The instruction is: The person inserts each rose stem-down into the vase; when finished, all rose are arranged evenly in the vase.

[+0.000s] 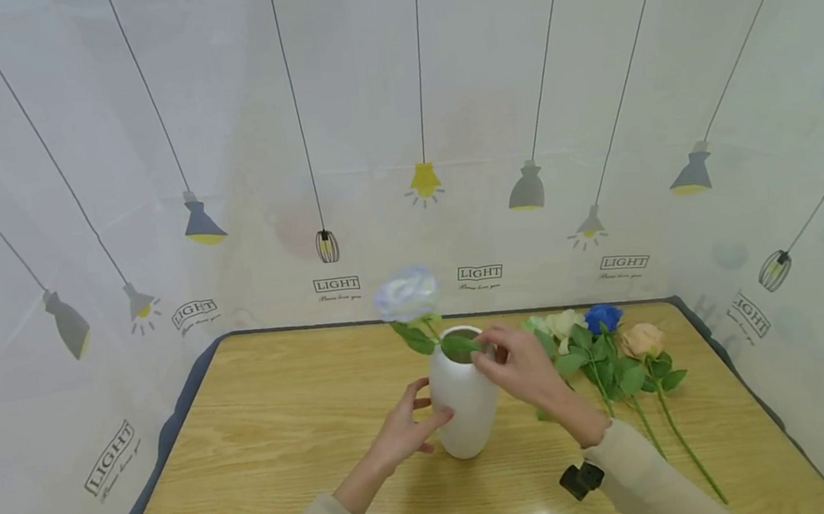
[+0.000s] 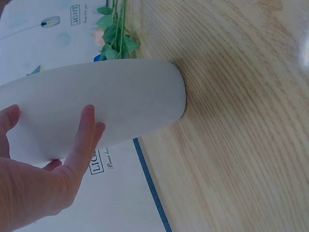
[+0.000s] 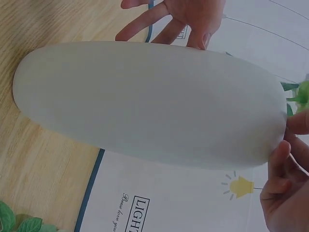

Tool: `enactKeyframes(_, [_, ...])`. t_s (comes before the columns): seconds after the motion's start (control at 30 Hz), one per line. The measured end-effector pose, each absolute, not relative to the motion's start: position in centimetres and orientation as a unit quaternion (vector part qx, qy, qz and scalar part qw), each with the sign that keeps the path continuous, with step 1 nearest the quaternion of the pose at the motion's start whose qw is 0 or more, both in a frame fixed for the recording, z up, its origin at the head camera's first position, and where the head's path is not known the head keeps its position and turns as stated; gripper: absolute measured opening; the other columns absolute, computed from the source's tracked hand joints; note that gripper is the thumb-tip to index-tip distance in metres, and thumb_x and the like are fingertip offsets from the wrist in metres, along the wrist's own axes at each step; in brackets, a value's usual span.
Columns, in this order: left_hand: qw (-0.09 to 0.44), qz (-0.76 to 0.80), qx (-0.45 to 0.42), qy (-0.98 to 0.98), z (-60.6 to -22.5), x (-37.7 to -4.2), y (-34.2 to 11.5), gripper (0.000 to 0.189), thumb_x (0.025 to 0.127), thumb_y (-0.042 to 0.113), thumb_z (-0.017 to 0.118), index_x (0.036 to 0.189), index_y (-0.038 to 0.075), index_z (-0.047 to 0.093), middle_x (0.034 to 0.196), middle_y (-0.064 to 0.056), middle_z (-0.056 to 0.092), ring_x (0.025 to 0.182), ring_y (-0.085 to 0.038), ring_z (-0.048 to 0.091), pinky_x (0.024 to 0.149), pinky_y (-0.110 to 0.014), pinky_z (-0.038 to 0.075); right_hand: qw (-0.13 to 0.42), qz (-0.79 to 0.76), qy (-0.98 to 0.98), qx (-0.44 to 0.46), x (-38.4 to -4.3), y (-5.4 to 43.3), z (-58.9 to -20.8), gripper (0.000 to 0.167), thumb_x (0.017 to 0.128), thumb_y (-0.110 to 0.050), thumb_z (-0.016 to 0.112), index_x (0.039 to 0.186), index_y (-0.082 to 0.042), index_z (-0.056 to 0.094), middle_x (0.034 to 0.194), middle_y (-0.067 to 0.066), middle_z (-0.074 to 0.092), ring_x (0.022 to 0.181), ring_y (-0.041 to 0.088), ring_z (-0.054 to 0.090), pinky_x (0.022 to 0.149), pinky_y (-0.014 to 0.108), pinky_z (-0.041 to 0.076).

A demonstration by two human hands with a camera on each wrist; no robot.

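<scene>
Vase (image 1: pixel 466 410), white, bears a pale-blue rose (image 1: pixel 407 293); left hand (image 1: pixel 400 431) half-curls round its wall, right hand (image 1: pixel 527 366) pinches its rim.

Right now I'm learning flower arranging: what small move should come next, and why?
Perhaps the right hand could nudge the pale blue rose more upright: its bloom leans past the left side of the white vase, that hand is close by, and the left hand holds the vase.

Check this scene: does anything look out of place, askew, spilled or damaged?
Only the pale blue flower looks odd: in the head view it leans left, its bloom beyond the rim of the white vase, not above its mouth. I see no spill or damage.
</scene>
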State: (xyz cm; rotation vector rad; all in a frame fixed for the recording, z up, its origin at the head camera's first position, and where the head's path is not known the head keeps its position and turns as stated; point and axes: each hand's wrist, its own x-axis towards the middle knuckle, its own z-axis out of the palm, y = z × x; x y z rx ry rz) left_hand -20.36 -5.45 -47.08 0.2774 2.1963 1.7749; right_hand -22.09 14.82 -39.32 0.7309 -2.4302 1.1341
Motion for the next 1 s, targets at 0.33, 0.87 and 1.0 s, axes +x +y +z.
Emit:
enactKeyframes(0.33, [0.151, 0.617, 0.103, 0.766, -47.1, -20.3, -5.5, 0.074, 0.081, 0.04, 0.062, 0.137, 0.008, 0.025, 0.126, -0.025, 0.038, 0.097, -0.037, 0.051, 0.059, -0.036, 0.051, 0.22, 0.444, -0.841, 0.216, -22.3, 16.9, -39.9, 0.013, 0.078, -0.005, 0.064, 0.09, -0.007, 0.068, 0.084, -0.001, 0.061, 0.05, 0.01, 0.046, 0.041, 0.023, 0.037])
enactKeyframes(0.87, [0.149, 0.617, 0.105, 0.766, -46.7, -20.2, -5.5, 0.071, 0.083, 0.036, 0.061, 0.137, 0.008, 0.025, 0.126, -0.026, 0.037, 0.099, -0.039, 0.049, 0.06, -0.038, 0.051, 0.148, 0.436, -0.884, 0.082, -22.8, 23.5, -45.7, 0.018, 0.087, -0.019, 0.058, 0.097, -0.005, 0.064, 0.091, 0.009, 0.061, 0.051, 0.015, 0.045, 0.046, 0.029, 0.039])
enactKeyframes(1.0, [0.15, 0.622, 0.11, 0.761, -45.4, -19.5, -5.5, 0.067, 0.085, 0.029, 0.06, 0.136, 0.004, 0.024, 0.125, -0.029, 0.036, 0.1, -0.042, 0.048, 0.061, -0.042, 0.051, 0.11, 0.42, -0.9, 0.047, -22.7, 24.6, -47.3, 0.021, 0.088, -0.016, 0.057, 0.1, 0.0, 0.062, 0.092, 0.013, 0.061, 0.063, 0.021, 0.053, 0.052, 0.031, 0.043])
